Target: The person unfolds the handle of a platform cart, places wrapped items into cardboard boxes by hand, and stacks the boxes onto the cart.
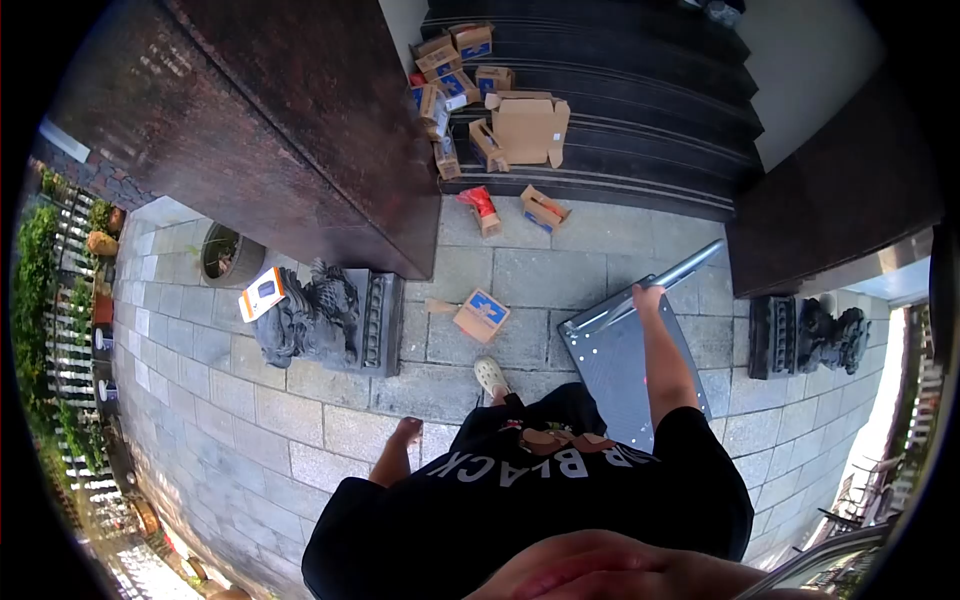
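My right hand (pixel 648 297) is closed around the silver tubular handle (pixel 690 266) of a grey platform trolley (pixel 632 375). The trolley's flat, dotted deck is tilted beside my right leg, and part of it is hidden behind my arm and shirt. On my other side, my left hand (pixel 407 432) hangs low over the paving, away from any object. Its fingers are too small to make out. A printed cardboard box (pixel 481 316) lies on the ground just ahead of my shoe (pixel 490 375).
Dark steps (pixel 640 130) rise ahead, with several cardboard boxes (pixel 440 60) and a flattened carton (pixel 528 130) on them. A red-wrapped packet (pixel 481 210) and an opened box (pixel 544 208) lie below. Stone lion statues (pixel 325 318) flank the path; a white-orange box (pixel 262 293) rests on the left one.
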A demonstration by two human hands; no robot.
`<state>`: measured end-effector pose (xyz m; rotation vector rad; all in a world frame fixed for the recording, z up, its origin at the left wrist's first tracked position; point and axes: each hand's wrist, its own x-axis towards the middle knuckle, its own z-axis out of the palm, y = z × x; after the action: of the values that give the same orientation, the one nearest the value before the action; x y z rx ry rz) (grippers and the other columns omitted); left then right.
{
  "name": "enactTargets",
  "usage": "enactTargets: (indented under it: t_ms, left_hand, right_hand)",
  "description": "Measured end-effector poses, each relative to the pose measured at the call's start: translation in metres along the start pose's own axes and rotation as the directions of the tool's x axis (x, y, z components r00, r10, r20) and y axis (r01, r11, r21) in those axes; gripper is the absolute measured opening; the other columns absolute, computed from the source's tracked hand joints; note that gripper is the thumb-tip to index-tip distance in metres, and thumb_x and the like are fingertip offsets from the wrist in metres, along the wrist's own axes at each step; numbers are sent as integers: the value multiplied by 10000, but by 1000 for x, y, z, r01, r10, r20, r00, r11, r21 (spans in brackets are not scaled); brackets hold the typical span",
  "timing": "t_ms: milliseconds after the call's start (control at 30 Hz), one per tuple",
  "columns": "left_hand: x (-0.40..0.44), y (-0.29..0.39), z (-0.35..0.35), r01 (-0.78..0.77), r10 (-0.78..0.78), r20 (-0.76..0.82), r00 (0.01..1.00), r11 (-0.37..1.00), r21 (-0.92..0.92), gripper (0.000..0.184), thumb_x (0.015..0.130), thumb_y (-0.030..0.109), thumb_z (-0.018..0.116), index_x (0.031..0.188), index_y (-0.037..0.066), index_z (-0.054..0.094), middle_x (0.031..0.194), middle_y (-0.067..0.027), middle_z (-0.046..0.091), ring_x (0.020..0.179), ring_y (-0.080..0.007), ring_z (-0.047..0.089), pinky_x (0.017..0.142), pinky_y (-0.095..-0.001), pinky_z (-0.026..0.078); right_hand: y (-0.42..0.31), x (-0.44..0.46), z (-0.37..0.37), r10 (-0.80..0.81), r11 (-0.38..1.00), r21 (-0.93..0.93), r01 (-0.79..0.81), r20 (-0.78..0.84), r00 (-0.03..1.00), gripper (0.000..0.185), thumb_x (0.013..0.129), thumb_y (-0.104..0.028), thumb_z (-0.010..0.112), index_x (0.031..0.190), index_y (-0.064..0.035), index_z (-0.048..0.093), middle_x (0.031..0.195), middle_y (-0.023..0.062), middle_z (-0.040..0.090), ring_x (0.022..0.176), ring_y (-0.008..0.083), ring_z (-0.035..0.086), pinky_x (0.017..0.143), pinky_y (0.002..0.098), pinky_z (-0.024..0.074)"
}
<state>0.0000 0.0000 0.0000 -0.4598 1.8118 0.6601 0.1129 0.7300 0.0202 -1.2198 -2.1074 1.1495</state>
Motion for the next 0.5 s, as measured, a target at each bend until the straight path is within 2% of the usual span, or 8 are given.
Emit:
enactTargets:
  t_ms: [33, 67, 100, 133, 233, 300, 367, 500]
  left_hand:
    - [-7, -7, 19, 47, -48, 44, 998, 999, 9, 276, 890, 295, 607, 1078, 92, 603, 1056, -109, 634, 893, -278, 654, 624, -482, 571]
    - [22, -31, 35, -225, 186, 143, 972, 916, 331, 272, 887, 283, 595, 1065, 78, 602, 970, -100, 636, 847, -242, 648, 558, -386, 546]
    - [32, 13, -92, -157, 176, -57, 983, 956, 248, 282, 884, 284, 588, 1054, 61, 614, 903, -116, 649, 790, -247, 654, 548, -386, 538]
    - [20, 31, -71, -121, 132, -113, 985, 988, 99, 296, 880, 286, 582, 1043, 43, 627, 837, -133, 661, 733, -251, 661, 539, -385, 530]
    - [32, 58, -38, -327, 324, -127, 938, 945, -6, 357, 883, 300, 588, 1082, 6, 629, 889, -163, 691, 741, -238, 679, 661, -348, 543]
    - [24, 79, -32, -386, 379, -192, 905, 922, 2, 353, 890, 303, 592, 1075, 6, 632, 892, -160, 692, 743, -234, 680, 681, -359, 541]
    - [10, 86, -27, -536, 518, -193, 833, 843, -50, 349, 902, 306, 589, 1064, 1, 631, 896, -155, 692, 729, -227, 677, 694, -364, 542]
    - [38, 45, -49, -548, 551, -70, 831, 834, 61, 309, 919, 287, 592, 1114, 48, 594, 915, -68, 656, 754, -184, 650, 565, -333, 491]
  right_hand:
    - [22, 6, -4, 37, 993, -109, -50, -118, 992, 538, 761, -54, 694, 1191, 55, 390, 865, 133, 612, 688, 248, 639, 558, 337, 534]
    - [43, 12, -7, 74, 972, -202, -123, -235, 969, 489, 735, -69, 713, 1100, 83, 426, 762, 120, 580, 640, 238, 616, 559, 354, 525]
    - [1, 25, 149, -72, 986, -167, 32, -244, 967, 551, 718, -102, 736, 1118, 98, 414, 832, 146, 583, 655, 267, 618, 577, 380, 531]
    - [5, 26, 153, -238, 943, -301, 142, -310, 921, 625, 710, -128, 744, 1150, 109, 370, 921, 193, 571, 660, 285, 623, 593, 401, 543]
    - [-83, 18, 139, 183, 980, -73, -184, -27, 983, 661, 735, -145, 728, 1166, 124, 305, 1017, 246, 550, 905, 306, 619, 704, 391, 549]
    - [-102, 17, 167, -89, 992, -106, 73, -153, 984, 653, 735, -153, 727, 1146, 134, 307, 1032, 256, 553, 934, 320, 616, 783, 401, 520]
    - [-127, 28, 175, 113, 990, -89, -111, 11, 994, 692, 739, -195, 750, 1145, 126, 291, 1133, 297, 530, 1101, 374, 563, 949, 390, 429]
    - [-122, 63, 217, 132, 991, -22, -132, 23, 991, 686, 739, -182, 737, 1135, 134, 275, 1082, 308, 548, 1069, 402, 584, 918, 393, 455]
